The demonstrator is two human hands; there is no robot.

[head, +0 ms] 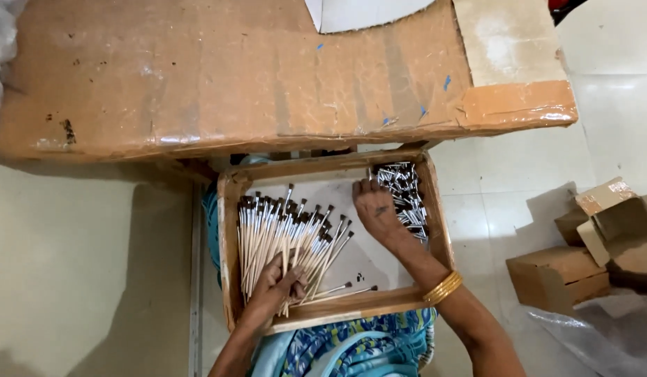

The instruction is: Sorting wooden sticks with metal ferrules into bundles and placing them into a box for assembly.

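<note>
A shallow cardboard tray (229, 230) rests on my lap. It holds a fanned bundle of thin wooden-handled paint brushes (281, 234) with dark tips on the left. A pile of small metal ferrules with dark tips (406, 197) lies in its right far corner. My left hand (278, 283) grips the handle ends of the brush bundle near the tray's front edge. My right hand (374, 208) lies palm down with its fingers reaching into the ferrule pile; what is under the fingers is hidden. Gold bangles (443, 287) circle the right wrist.
A large taped cardboard-covered table top (233, 77) spans the frame just beyond the tray. Small brown cardboard boxes (582, 258) and a clear plastic sheet (603, 335) lie on the tiled floor to the right. Blue patterned cloth (351, 345) covers my lap.
</note>
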